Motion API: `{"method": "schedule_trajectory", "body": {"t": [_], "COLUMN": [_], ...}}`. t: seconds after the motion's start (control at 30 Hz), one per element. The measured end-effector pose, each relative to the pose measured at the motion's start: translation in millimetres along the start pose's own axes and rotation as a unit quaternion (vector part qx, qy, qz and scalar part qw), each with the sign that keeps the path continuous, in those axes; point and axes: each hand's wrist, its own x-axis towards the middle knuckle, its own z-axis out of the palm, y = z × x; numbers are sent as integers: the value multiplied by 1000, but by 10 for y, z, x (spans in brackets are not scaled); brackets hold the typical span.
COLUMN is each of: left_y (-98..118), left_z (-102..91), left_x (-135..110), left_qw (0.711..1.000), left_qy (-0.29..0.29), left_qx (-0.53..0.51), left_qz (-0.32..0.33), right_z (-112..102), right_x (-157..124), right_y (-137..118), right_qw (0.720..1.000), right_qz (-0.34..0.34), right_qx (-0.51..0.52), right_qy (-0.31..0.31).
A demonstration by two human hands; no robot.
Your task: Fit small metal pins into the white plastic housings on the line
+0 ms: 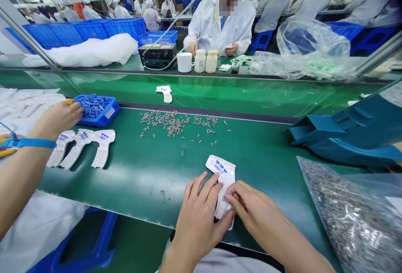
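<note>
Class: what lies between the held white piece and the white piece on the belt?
Scattered metal screws on the green table, beyond the held white piece; head view.

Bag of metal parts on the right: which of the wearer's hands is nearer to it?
Right. The right hand is just left of the bag; the left hand sits farther left, both holding the white piece.

Bare green mat [163, 168] lies open from the white part [221, 181] toward 11 and 12 o'clock, as far as the scattered screws [176, 122]. At 10 o'clock, three white pieces [81, 147] and a co-worker's hand [58, 118] block the way. Blue trays [345, 135] crowd 2 o'clock, and a bag of screws [351, 214] crowds 4 o'clock.
</note>
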Motion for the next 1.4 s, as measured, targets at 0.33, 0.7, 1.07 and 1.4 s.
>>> {"method": "schedule_trajectory", "body": {"t": [0.33,0.7,1.07,1.4], "left_y": [5,-33,-63,-74], "left_z": [3,69,73,50], "left_x": [6,-4,-36,-50], "left_qw": [1000,998,995,974], "left_qy": [-15,44,96,190], "left_qx": [-4,20,-30,-127], "left_qz": [-9,-30,-14,5], "right_z": [-31,-506,-572,-223], "right_x": [73,995,857,154], "right_y": [-57,238,131,-192], "right_qw": [990,966,987,995], "right_qz": [40,-24,-52,-33], "right_qx": [-131,-91,-69,93], "right_qy": [27,240,132,-6]}}
